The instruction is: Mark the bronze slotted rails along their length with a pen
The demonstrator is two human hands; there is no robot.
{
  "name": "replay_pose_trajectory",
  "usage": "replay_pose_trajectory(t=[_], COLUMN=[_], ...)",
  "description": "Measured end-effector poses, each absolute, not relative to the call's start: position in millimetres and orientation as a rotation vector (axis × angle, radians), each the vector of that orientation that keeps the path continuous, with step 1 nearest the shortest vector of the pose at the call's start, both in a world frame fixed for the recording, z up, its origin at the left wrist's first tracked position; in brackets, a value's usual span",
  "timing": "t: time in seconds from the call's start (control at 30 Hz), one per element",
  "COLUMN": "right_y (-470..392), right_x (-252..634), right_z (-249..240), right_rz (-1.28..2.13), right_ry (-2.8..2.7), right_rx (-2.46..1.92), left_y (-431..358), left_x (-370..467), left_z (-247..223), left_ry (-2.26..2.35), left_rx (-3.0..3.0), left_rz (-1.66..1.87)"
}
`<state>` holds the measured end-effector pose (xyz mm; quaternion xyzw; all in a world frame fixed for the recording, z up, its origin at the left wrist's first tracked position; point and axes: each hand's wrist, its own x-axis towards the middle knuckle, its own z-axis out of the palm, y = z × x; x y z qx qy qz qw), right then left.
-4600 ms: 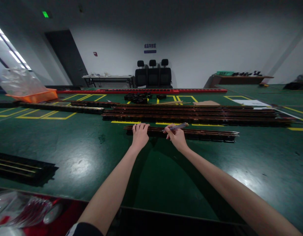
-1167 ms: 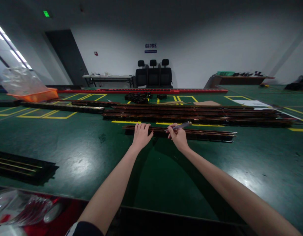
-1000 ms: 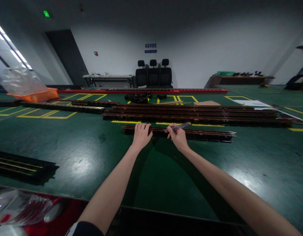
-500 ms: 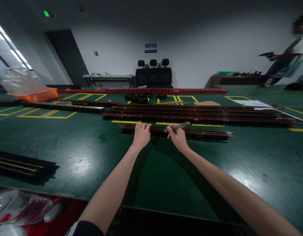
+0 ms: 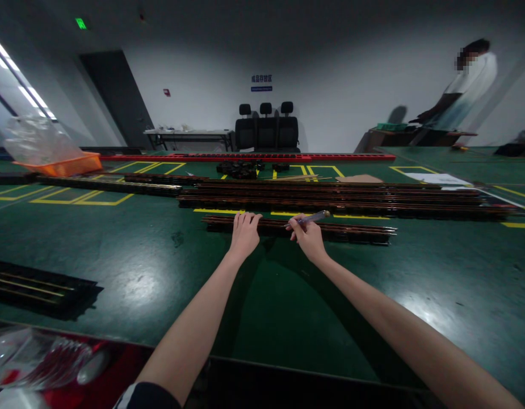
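Note:
A long dark rail strip point(image 5: 356, 233) with copper-coloured metal bars lies crosswise on the green table in front of me. My left hand point(image 5: 246, 234) rests over its left half, fingers curled across the top and gripping it. My right hand point(image 5: 308, 236) is closed around a slim pen-like screwdriver point(image 5: 315, 217) with a clear handle. The tool leans up to the right, its thin tip pointing down-left at the strip's bars. Whether the tip touches a bar is too small to tell.
Just beyond lies a stack of longer rail strips point(image 5: 339, 199). Another strip point(image 5: 32, 287) is at the near left. An orange tray point(image 5: 68, 165) with plastic bags stands far left, and black parts point(image 5: 236, 168) lie behind the stack. A co-worker point(image 5: 462, 96) is at the back right.
The rail strip has slid slightly left under my hands, which stay almost in place. At the back right, the co-worker has moved left and now stands more upright by the far table.

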<state>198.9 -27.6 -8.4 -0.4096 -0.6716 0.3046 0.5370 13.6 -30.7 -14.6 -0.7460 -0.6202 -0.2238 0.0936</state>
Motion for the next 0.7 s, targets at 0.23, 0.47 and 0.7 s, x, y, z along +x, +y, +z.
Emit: replay_pose_trajectory(t=[0.23,0.47,0.7], right_y=[-28.3,-28.7,-27.5], right_x=[197.6,197.3,198.4], right_z=[-7.4,-7.5,-8.5], right_rz=[0.715,0.712,0.694], right_ry=[-1.609,-1.571,-1.515], right_rx=[-0.971,-0.974,-0.986], left_y=[-29.7,-30.2,-28.0], left_x=[13.6,14.0,12.6], left_z=[-16.1,-14.6,-17.6], left_ry=[-1.848,-1.853,-1.836], left_rx=[-2.191,-2.194,-2.197], left_rz=[-0.703,-0.685,-0.705])
